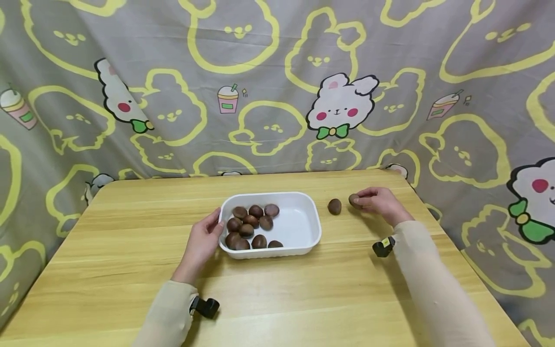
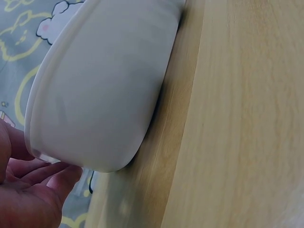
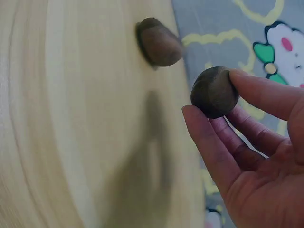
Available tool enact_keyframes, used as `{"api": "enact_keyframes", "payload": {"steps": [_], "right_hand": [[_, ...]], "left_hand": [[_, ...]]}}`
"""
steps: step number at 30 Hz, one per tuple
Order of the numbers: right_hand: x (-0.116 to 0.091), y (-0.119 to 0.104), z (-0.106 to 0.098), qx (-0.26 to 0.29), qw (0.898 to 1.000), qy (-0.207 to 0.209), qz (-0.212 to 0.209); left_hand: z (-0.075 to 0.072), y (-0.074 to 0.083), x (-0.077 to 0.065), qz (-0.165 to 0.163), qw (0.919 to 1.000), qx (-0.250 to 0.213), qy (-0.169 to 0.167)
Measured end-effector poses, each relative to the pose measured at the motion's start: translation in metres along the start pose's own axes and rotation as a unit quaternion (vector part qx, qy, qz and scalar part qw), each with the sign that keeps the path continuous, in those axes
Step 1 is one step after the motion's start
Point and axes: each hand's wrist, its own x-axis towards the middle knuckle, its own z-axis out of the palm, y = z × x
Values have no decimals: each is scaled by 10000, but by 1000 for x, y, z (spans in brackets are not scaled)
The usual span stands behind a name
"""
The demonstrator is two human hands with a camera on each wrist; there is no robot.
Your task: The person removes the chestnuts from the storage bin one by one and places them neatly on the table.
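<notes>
My left hand grips the left end of a white plastic tray. In the left wrist view the thumb lies over the rim and the fingers bend against the outer wall. Several brown chestnuts lie in the tray, mostly in its left half. Right of the tray, my right hand pinches one chestnut between thumb and fingertips, raised over the table. Another chestnut rests on the table between the tray and that hand.
The wooden table reaches back to a grey curtain with yellow outlines and cartoon animals, which also hangs along both sides. A small black camera is strapped to each wrist, one at the left and one at the right.
</notes>
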Motion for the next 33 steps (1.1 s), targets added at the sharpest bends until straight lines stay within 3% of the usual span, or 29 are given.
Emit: {"api": "enact_keyframes", "payload": {"steps": [3, 10, 15, 21, 33], "right_hand": [[5, 8, 3, -70, 9999, 26, 146], [7, 15, 7, -953, 9945, 362, 248], [10, 16, 11, -1121, 9931, 313, 113], [12, 17, 9, -1204, 9925, 209, -14], [4, 9, 7, -1437, 9895, 119, -8]], "left_hand": [[-1, 0, -1, -25, 10000, 19, -4], [0, -1, 0, -32, 10000, 22, -30], [-3, -2, 0, -65, 10000, 0, 31], [-7, 1, 2, -118, 9998, 75, -124], [-6, 0, 3, 28, 9998, -136, -123]]}}
